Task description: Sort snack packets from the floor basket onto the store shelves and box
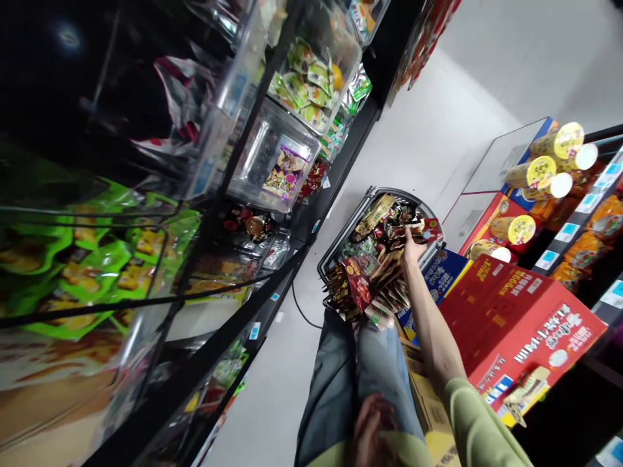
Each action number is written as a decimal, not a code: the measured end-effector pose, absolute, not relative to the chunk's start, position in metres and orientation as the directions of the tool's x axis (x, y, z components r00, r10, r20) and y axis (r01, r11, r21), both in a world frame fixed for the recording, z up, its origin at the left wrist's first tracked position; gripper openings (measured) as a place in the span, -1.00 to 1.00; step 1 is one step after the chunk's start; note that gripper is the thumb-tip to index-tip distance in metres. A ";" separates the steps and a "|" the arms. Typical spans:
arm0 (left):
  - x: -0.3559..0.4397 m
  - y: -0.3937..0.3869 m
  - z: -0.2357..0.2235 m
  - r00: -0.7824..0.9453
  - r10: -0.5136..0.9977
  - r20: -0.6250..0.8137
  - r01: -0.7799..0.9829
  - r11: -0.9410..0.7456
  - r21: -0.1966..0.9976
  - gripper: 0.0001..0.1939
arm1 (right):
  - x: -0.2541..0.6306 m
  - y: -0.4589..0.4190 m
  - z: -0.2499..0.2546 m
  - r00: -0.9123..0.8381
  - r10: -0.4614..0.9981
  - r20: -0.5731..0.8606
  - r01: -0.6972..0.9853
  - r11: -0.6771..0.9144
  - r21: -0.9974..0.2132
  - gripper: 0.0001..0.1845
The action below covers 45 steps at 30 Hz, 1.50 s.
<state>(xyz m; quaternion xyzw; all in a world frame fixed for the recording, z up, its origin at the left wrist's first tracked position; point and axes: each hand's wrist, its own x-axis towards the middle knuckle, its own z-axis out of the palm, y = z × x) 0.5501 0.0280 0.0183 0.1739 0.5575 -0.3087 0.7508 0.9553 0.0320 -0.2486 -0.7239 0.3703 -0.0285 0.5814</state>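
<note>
Your right fingers (409, 239) touch packets (390, 264) in the basket (343, 228), grip unclear. Your left hand (370, 421), farther back, is too blurred to judge.

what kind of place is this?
Most likely a shop's snack aisle: clear bins hold small wrapped snacks, shelf edges carry rows of label tags, and a carry basket is loaded with packets.

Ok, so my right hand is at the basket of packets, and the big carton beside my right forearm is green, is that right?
Not quite: the big carton beside your right forearm is mostly red, not green, as the head view shows. Your right hand is at the basket of packets, as you said.
</note>
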 end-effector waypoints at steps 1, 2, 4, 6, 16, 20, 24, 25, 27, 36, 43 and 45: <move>0.552 0.027 0.021 0.140 -0.243 -0.960 0.644 0.759 -0.098 -0.36 | 0.958 0.030 -0.239 0.708 -0.574 -0.411 -0.485 0.028 -0.874 -0.23; 0.555 0.026 0.024 0.092 -0.223 -0.971 0.632 0.766 -0.116 -0.35 | 0.961 0.028 -0.227 0.698 -0.549 -0.459 -0.479 0.118 -0.870 -0.27; 0.562 0.024 0.030 0.046 -0.214 -0.976 0.630 0.764 -0.138 -0.32 | 0.963 0.024 -0.201 0.674 -0.469 -0.571 -0.496 0.285 -0.820 -0.37; 0.572 0.024 0.037 0.060 -0.209 -0.976 0.634 0.763 -0.125 -0.31 | 0.960 0.019 -0.170 0.659 -0.357 -0.662 -0.532 0.402 -0.746 -0.46; 0.665 0.084 0.019 0.439 0.261 -0.860 0.493 0.730 0.473 -0.43 | 0.904 0.017 -0.042 0.632 -0.027 -0.775 -0.606 0.606 -0.515 -0.67; 0.719 0.101 -0.001 0.527 0.288 -0.800 0.455 0.699 0.551 -0.31 | 0.865 0.023 -0.028 0.617 0.054 -0.785 -0.669 0.563 -0.486 -0.61; 0.756 0.113 -0.013 0.580 0.336 -0.742 0.414 0.663 0.624 -0.35 | 0.833 0.024 -0.027 0.667 0.027 -0.744 -0.671 0.456 -0.585 -0.50; 0.759 0.118 -0.015 0.590 0.372 -0.716 0.446 0.589 0.674 -0.37 | 0.828 0.022 -0.027 0.682 0.028 -0.731 -0.671 0.422 -0.610 -0.49; 0.759 0.130 -0.018 0.635 0.406 -0.657 0.537 0.380 0.753 -0.43 | 0.823 0.017 -0.028 0.703 0.062 -0.708 -0.681 0.344 -0.646 -0.47; 0.749 0.155 -0.024 0.723 0.107 -0.683 0.665 0.159 0.729 -0.43 | 0.819 -0.010 -0.021 0.649 0.386 -0.656 -0.707 -0.013 -0.707 -0.62; 0.747 0.157 -0.029 0.708 0.197 -0.678 0.651 0.190 0.735 -0.42 | 0.822 -0.023 -0.029 0.526 0.204 -0.826 -0.840 0.274 -0.468 -0.53; 0.743 0.160 -0.035 0.657 0.272 -0.703 0.668 0.221 0.710 -0.38 | 0.828 -0.035 -0.034 0.519 0.094 -0.850 -0.820 0.336 -0.464 -0.54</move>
